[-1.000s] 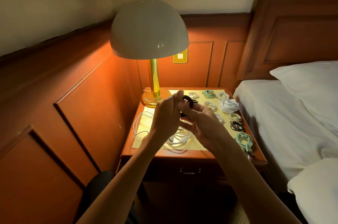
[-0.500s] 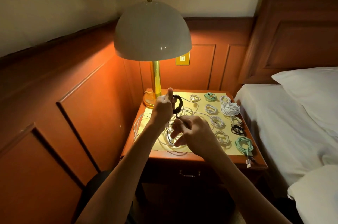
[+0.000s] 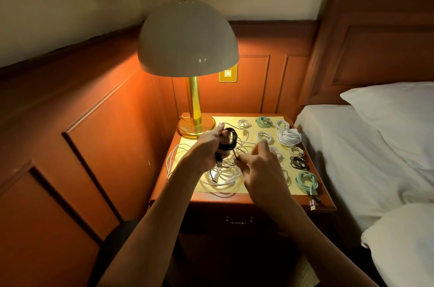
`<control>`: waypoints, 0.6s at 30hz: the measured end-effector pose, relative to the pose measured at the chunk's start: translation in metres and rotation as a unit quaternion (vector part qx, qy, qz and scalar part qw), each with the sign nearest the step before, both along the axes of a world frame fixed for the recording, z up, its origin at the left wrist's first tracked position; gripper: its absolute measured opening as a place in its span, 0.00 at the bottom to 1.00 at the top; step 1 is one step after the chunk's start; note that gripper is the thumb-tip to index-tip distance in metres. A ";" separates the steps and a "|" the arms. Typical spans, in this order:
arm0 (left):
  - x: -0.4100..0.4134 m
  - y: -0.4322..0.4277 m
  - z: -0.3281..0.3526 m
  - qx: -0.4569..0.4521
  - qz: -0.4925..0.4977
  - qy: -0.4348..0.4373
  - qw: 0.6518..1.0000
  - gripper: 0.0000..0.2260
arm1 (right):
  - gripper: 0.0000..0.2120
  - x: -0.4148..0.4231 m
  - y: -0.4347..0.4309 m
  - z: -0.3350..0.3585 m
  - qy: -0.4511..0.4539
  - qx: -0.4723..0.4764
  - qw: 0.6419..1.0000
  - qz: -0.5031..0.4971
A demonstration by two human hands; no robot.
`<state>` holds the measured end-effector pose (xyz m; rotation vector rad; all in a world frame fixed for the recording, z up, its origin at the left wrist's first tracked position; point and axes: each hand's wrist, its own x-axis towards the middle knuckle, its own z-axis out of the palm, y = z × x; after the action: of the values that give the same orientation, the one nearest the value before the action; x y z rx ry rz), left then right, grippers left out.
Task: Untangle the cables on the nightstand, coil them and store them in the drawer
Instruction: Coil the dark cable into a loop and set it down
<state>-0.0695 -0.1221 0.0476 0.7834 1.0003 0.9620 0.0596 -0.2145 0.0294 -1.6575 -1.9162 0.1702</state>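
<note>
now, our left hand [image 3: 209, 148] grips the black cable [image 3: 232, 136] as a coil while our right hand [image 3: 260, 167] pinches its loose tail, seemingly feeding the next loop above the bench [image 3: 202, 198].

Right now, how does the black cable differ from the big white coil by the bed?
The black cable is held up in the left hand; the big white coil lies on the nightstand. The black cable is slim; the big white coil is bulkier. Both are coiled.
</note>
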 end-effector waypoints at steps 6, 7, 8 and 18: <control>-0.004 -0.004 0.006 0.105 -0.049 0.066 0.991 0.17 | 0.11 0.010 0.014 -0.006 0.088 -0.006 0.996 -0.011; -0.006 -0.005 0.006 0.125 -0.063 0.079 0.987 0.17 | 0.12 0.013 0.015 -0.004 0.129 -0.022 0.991 0.004; -0.008 -0.005 0.006 0.142 -0.077 0.089 0.983 0.16 | 0.16 0.017 0.017 -0.002 0.172 -0.049 0.984 0.021; -0.001 -0.011 0.002 0.223 -0.123 0.112 0.961 0.16 | 0.43 0.048 0.033 0.023 0.059 0.004 0.994 0.089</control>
<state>-0.0703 -0.1329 0.0491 1.3861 0.8589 0.9055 0.1075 -0.1818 0.0525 -1.4374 -1.9706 0.3235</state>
